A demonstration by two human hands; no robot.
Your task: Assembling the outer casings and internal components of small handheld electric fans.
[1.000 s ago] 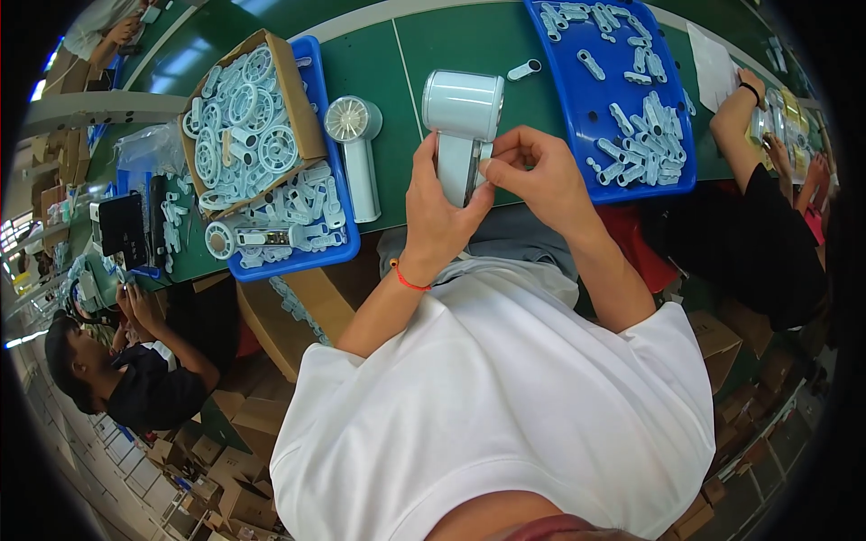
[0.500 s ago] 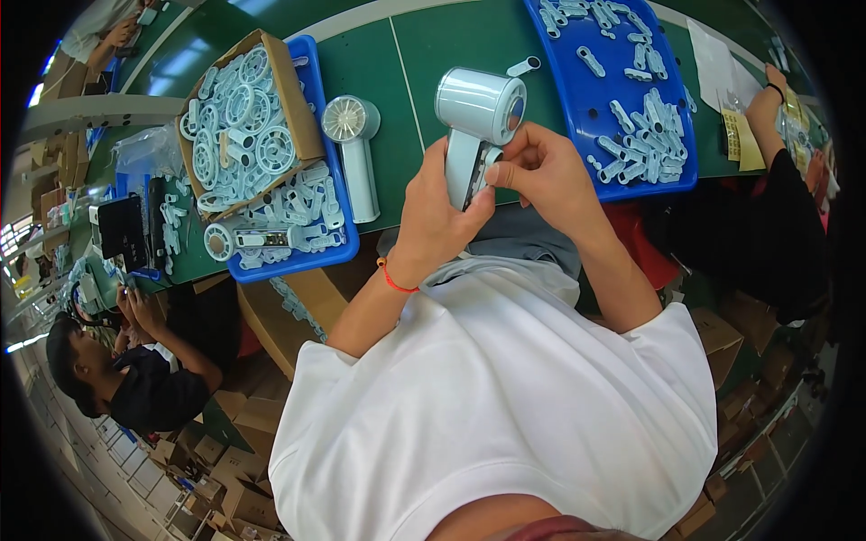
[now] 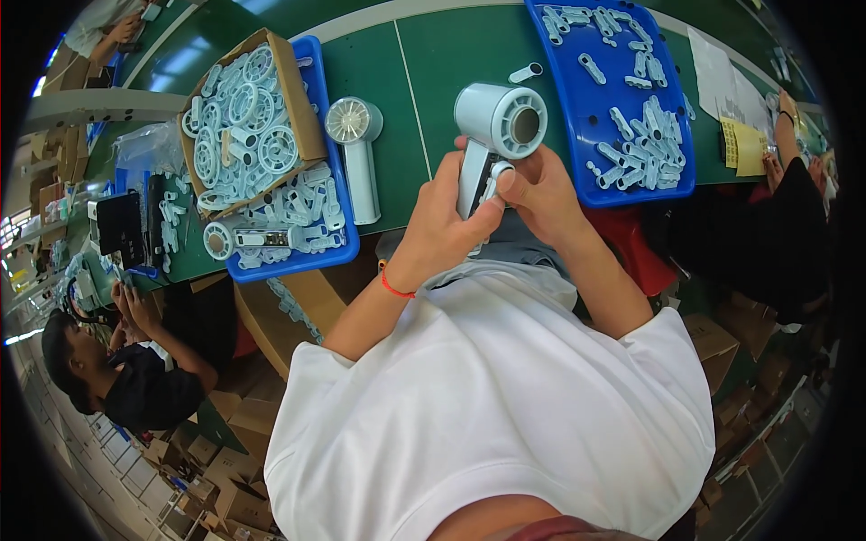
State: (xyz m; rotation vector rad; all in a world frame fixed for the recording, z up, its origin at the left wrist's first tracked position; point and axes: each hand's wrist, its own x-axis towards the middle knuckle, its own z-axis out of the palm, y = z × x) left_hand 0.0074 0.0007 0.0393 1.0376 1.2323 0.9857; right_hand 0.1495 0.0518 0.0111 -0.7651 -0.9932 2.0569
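Observation:
A pale-blue handheld fan (image 3: 496, 115) is held in front of my chest, its round drum head up and its ring-shaped face turned toward me and to the right. My left hand (image 3: 439, 221) is closed around the handle, thumb lying along the open side where dark inner parts show. My right hand (image 3: 552, 203) is closed at the top of the handle, just under the head. Its thumb presses a small pale-blue strip-shaped part (image 3: 496, 173) against the handle opening. The fingers of my right hand are partly hidden behind the fan.
A second fan (image 3: 359, 158) lies left of my hands. Beside it, a blue tray (image 3: 352, 245) bears a cardboard box (image 3: 304, 99) of ring parts and a fan with an uncovered handle (image 3: 262, 238). At right, another blue tray (image 3: 577, 108) holds strip-shaped parts. A loose part (image 3: 525, 72) lies between. People sit on both sides.
The fan has moved slightly right and toward me, and its face has turned more toward me. My right thumb has shifted onto the small part at the handle, with the fingers now behind.

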